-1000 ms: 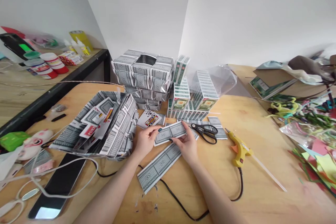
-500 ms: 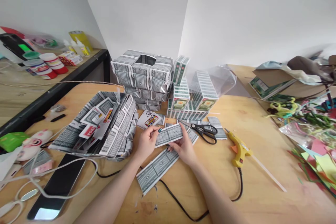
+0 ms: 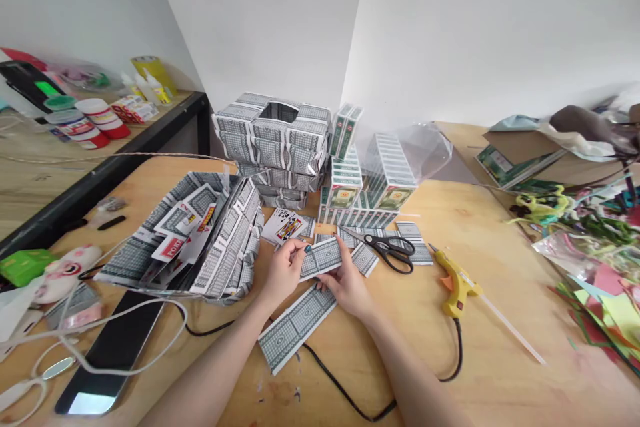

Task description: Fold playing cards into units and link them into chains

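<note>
My left hand (image 3: 284,272) pinches the left end of a short strip of folded playing cards (image 3: 324,257), its grey patterned backs facing up. My right hand (image 3: 351,285) grips the same strip at the right end, thumb along the edge and fingers curled beneath. A longer card strip (image 3: 299,328) slants below, its upper end partly hidden by my right fingers; whether they hold it too I cannot tell. Just beyond my hands lie black-handled scissors (image 3: 389,248), a folded card piece (image 3: 365,259) and face-up playing cards (image 3: 285,227).
Left stands a card-woven basket (image 3: 235,240) with loose cards inside. Behind are a card-woven box (image 3: 273,140) and stacked card packs (image 3: 385,180). A yellow glue gun (image 3: 456,283) lies right, its black cord (image 3: 340,383) running below my forearms. A phone (image 3: 107,360) lies left.
My right hand has shifted slightly left with its end of the short strip, uncovering more of the card piece behind it. My left hand keeps its pinch.
</note>
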A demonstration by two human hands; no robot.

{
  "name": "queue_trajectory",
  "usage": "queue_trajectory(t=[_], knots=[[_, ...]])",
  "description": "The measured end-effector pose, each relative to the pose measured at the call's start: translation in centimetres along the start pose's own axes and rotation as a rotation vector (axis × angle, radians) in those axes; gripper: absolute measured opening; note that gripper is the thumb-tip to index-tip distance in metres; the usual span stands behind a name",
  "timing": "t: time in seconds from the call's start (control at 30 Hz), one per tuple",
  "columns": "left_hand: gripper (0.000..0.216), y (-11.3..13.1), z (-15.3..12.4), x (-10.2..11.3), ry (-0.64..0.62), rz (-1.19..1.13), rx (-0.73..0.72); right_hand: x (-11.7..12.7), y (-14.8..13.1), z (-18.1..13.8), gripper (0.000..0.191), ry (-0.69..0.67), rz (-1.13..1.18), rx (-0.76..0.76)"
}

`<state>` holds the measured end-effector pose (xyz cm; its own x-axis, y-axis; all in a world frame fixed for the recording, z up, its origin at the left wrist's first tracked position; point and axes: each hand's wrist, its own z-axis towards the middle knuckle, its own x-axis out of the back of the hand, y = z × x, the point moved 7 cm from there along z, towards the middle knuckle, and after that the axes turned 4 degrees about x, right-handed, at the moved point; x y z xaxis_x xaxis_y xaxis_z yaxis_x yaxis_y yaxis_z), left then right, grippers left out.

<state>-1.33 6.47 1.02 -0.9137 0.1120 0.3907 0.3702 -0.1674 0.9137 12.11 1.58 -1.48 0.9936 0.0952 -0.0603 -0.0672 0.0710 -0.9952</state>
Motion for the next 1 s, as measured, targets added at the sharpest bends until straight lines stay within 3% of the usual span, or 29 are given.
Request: queue_trajectory(t=[0.27, 0.43, 0.6, 0.77, 0.87, 1.0], knots=[[0.012, 0.7, -0.2, -0.1, 0.005, 0.000, -0.005, 0.0, -1.3, 0.1, 0.078, 0.016, 0.059, 0.024], [0.012, 1.3, -0.6, -0.7, -0.070, -0.062, -0.031, 2.1, -2.1, 0.7, 0.058, 0.265, 0.024, 0.119], [0.012, 1.1, -1.1, -2.2, -0.255, -0.266, 0.078, 4.2, -0.9, 0.7, 0.040, 0.459, 0.148, 0.057], [0.028, 0.6, -1.0, -2.7, -0.319, -0.546, 0.271, 3.2, -1.4, 0.7, 0.021, 0.294, -0.087, 0.044], [0.024, -0.2, -0.4, -2.0, -0.210, -0.607, 0.329, 2.9, -1.8, 0.5, 0.025, 0.267, -0.297, 0.074], [0.025, -2.0, 0.2, 0.0, 0.099, -0.824, 0.392, 3.3, -2.1, 0.2, 0.029, 0.334, -0.566, 0.120]])
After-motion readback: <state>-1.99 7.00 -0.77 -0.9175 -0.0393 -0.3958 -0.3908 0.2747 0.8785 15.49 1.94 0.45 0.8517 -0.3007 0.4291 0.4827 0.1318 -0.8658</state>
